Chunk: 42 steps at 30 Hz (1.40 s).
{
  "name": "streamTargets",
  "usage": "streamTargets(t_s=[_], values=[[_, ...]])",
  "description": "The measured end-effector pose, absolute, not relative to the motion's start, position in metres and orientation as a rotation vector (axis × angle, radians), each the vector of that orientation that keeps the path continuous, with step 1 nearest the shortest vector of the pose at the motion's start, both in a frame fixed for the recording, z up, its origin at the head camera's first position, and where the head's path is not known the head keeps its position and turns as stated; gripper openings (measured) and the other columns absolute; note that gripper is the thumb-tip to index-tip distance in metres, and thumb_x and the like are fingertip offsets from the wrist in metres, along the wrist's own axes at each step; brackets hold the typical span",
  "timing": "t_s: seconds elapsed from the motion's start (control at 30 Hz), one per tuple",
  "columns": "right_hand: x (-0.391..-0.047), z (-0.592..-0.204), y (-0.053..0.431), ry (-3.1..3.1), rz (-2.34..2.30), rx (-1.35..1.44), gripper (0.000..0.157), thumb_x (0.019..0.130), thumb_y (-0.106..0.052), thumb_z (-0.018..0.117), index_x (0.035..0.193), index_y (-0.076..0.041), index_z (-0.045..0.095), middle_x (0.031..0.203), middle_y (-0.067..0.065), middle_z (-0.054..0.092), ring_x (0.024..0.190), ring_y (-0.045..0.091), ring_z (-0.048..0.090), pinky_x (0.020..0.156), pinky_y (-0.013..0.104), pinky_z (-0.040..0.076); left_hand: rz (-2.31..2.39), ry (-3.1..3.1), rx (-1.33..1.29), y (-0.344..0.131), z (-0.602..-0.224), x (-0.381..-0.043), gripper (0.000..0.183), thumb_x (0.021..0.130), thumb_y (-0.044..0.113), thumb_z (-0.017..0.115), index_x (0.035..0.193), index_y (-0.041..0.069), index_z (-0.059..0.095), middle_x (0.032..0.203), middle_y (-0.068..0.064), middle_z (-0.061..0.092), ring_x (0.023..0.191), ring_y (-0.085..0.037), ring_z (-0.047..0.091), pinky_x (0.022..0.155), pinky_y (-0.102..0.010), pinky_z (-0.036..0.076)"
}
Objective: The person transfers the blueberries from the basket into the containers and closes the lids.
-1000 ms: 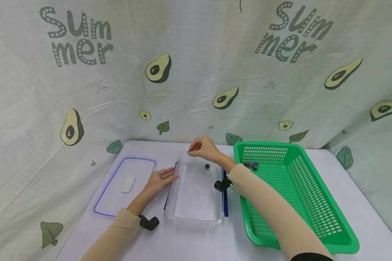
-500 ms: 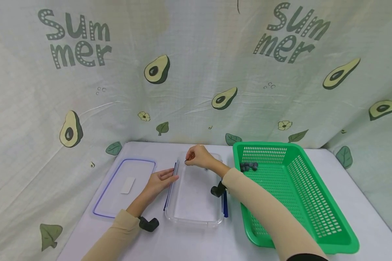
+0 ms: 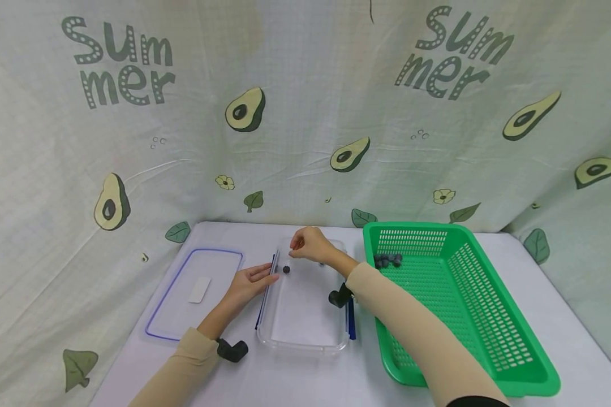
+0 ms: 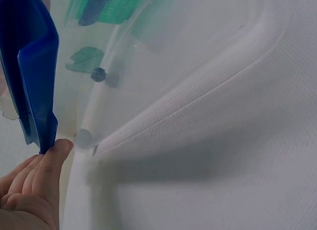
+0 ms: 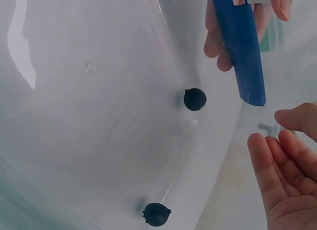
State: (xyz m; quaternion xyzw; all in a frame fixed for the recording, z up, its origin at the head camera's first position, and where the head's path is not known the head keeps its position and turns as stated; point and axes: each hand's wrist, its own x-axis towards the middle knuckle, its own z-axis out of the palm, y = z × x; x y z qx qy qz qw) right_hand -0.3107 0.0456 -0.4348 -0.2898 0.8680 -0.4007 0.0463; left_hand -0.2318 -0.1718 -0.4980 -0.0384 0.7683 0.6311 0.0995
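A clear plastic food container (image 3: 305, 346) with blue side latches stands on the table. My left hand (image 3: 252, 282) holds its left side, thumb at the rim and fingers by the blue latch (image 5: 240, 52). Inside, near that left wall, lies one blueberry (image 3: 286, 269). The right wrist view shows a second blueberry (image 5: 157, 214) close to the container's far end; my right forearm mostly covers it from the head camera. Over the far left corner hovers my right hand (image 3: 310, 244), thumb and fingertips apart with nothing between them.
To the right is a green plastic basket (image 3: 489, 299) with several blueberries (image 3: 387, 260) in its far left corner. A clear lid with a blue seal (image 3: 180, 263) lies at left, bearing a white rectangle (image 3: 200, 289). A printed curtain (image 3: 295, 186) hangs behind the table.
My right hand has lowered toward the container's far left corner and let go of a blueberry, which now lies by the left wall. The left hand has stayed in place.
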Motion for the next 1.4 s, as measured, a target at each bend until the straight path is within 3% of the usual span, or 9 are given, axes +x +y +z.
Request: streamTargets(t_s=[0.97,1.4], values=[[-0.314,-0.383,0.089,2.611,-1.347,-0.817,0.01,0.089,-0.009,0.075,0.096,-0.002,0.072,0.083,0.005,0.071,0.074,0.016,0.067,0.071,0.029,0.056,1.871,2.266,-0.077,-0.17,-0.496,-0.23,0.066,0.087,0.03,0.079,0.141,0.001,0.055,0.136,-0.019,0.057,0.127,-0.028,0.054,0.101,-0.04,0.047],[-0.298,-0.367,0.151,2.533,-1.515,-0.769,0.017,0.091,-0.008,0.073,0.102,0.005,0.07,0.09,0.013,0.071,0.083,0.033,0.068,0.077,0.039,0.057,1.893,2.223,-0.063,-0.171,-0.494,-0.229,0.063,0.09,0.025,0.077,0.142,0.001,0.053,0.139,-0.018,0.055,0.13,-0.027,0.051,0.101,-0.036,0.048]])
